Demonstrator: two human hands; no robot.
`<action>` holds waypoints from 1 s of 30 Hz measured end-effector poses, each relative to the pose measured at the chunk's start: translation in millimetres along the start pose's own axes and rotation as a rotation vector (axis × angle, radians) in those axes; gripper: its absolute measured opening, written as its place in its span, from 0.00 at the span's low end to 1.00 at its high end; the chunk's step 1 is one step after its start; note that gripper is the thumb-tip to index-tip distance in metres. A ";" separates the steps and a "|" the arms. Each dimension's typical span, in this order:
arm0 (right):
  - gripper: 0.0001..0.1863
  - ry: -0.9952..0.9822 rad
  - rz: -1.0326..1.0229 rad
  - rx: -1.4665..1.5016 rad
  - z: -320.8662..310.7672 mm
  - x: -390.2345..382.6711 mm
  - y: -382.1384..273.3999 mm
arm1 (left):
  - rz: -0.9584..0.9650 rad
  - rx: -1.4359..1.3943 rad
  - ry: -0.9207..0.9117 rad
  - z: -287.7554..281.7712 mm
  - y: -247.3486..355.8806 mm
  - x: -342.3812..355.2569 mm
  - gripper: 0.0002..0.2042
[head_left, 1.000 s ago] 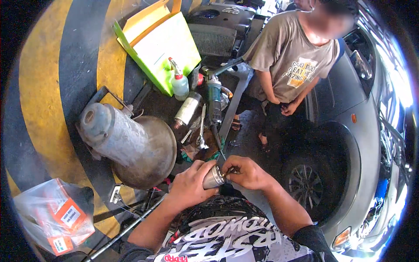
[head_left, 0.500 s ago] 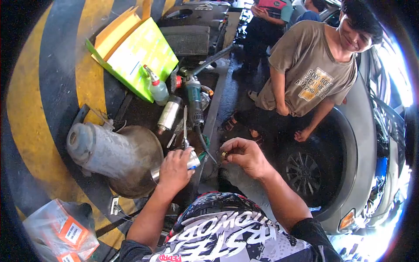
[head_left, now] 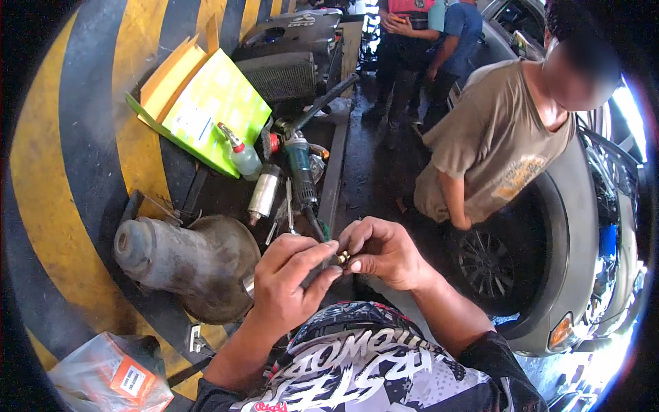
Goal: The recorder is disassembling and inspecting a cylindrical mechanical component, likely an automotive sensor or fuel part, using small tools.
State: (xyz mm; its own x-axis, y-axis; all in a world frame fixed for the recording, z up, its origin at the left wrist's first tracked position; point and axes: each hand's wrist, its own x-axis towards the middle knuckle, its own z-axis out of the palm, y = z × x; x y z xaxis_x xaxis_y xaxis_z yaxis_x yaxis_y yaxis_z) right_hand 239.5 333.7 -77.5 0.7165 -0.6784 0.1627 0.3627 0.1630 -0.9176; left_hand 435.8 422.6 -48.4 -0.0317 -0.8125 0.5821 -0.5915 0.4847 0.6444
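Observation:
A small brass fitting (head_left: 344,258) sits between my two hands, in front of my chest. My right hand (head_left: 386,255) pinches it between thumb and fingers. From the other side, my left hand (head_left: 292,278) closes its thumb and index fingertip about the fitting's left end, which the fingers partly hide. Beside my left wrist a bit of a silver metal part (head_left: 248,284) shows; the hand covers the rest. Just beyond the hands lie a silver cylinder (head_left: 264,195), a slim metal tool (head_left: 290,206) and a teal angle grinder (head_left: 301,168).
A large, dusty metal housing (head_left: 171,250) stands at left. Beyond are a squeeze bottle (head_left: 244,161), a green-yellow box (head_left: 216,110) and a radiator-like part (head_left: 281,75). A plastic bag (head_left: 103,378) lies near left. At right, a person (head_left: 498,130) stands by a car (head_left: 542,261); others stand farther back.
My left hand has left the silver metal part and moved right to the brass fitting. The right hand still pinches the fitting. The nearby person has turned and leaned.

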 end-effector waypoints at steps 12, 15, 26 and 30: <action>0.09 -0.010 0.010 0.028 23.4 -4.4 -7.2 | 0.213 0.042 0.118 0.5 -7.5 -7.2 0.12; 0.09 -0.001 0.019 0.067 27.5 -6.6 -4.5 | 0.220 -0.007 0.121 2.4 -13.5 -8.5 0.13; 0.09 0.003 0.044 0.126 24.0 -17.6 2.6 | 0.195 -0.215 -0.018 12.1 -21.3 -2.8 0.12; 0.10 0.014 0.059 0.149 22.8 -21.6 2.0 | 0.190 -0.277 -0.052 17.9 -21.7 -2.9 0.11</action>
State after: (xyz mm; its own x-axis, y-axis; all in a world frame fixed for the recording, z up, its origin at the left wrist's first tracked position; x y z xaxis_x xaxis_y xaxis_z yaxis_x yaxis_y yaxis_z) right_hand 238.3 365.0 -74.6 0.7315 -0.6739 0.1042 0.4050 0.3064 -0.8614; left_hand 434.3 408.6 -72.9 -0.1657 -0.7111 0.6832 -0.3295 0.6929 0.6413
